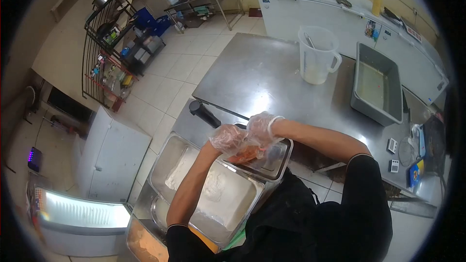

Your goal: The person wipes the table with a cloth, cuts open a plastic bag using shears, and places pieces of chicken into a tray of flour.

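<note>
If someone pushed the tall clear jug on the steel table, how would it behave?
The jug looks nearly empty, so it is probably light and apt to slide on the smooth steel table. Tall, with a utensil leaning inside, it may tip if pushed high.

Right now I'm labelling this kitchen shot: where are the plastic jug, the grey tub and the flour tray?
plastic jug [316, 63], head view, its side wall.
grey tub [374, 113], head view, its near wall.
flour tray [167, 157], head view, its bare left wall.
</note>
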The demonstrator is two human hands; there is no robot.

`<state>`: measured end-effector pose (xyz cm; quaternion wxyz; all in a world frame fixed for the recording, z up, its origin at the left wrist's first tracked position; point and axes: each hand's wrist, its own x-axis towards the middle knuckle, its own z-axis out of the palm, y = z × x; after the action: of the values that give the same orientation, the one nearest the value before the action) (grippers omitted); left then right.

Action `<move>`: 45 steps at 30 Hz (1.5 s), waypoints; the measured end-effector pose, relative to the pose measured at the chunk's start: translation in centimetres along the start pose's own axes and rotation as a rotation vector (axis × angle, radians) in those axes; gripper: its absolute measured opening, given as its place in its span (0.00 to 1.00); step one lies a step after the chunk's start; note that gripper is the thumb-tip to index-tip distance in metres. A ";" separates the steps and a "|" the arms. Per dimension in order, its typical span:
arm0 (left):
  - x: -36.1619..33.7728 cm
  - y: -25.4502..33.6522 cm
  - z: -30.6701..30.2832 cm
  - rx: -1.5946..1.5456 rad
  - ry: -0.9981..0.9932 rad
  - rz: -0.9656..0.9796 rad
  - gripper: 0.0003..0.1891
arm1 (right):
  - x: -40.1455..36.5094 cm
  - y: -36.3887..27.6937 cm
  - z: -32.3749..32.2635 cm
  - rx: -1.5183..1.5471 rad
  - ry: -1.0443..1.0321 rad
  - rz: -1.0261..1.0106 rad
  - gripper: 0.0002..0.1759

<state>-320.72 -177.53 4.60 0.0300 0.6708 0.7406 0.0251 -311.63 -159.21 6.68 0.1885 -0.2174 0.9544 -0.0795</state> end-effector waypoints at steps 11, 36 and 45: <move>-0.7 -1.0 1.1 -0.189 0.144 0.035 0.09 | 3.6 1.2 5.3 0.274 0.226 0.010 0.20; 2.0 -0.7 -0.5 -0.127 0.263 -0.224 0.13 | 6.3 -5.0 8.1 -0.021 0.424 0.137 0.30; 0.9 -4.2 -0.3 -0.577 0.404 -0.491 0.20 | -0.1 -5.8 2.2 0.148 0.275 0.304 0.18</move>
<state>-325.02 -177.02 4.61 0.0758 0.4201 0.8319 0.3545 -308.44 -164.49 6.06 0.0818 -0.0437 0.9845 -0.1487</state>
